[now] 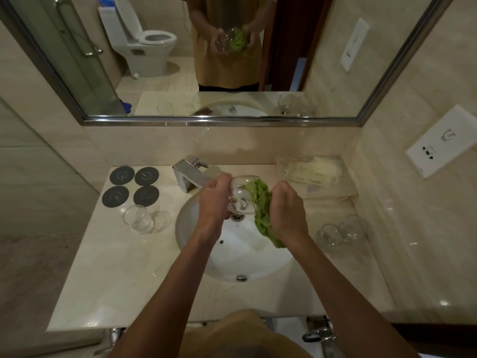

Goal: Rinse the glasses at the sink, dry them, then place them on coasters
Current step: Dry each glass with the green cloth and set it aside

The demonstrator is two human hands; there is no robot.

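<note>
Wall mirror [232,60], framed, above the basin. Marble bench [116,275], pale, glossy. White oval sink [232,257] set into the bench, chrome tap [188,175] at its back edge. Green cloth [263,213], held over the sink, pressed against the glass. Left hand [214,200], fingers curled around a clear glass [241,195] tilted above the drain. Right hand [285,205], closed on the green cloth. Four dark round coasters [130,186] in a square at the bench's left rear, bare. Two glasses [145,219] just in front of the coasters; two more glasses [340,232] right of the sink.
</note>
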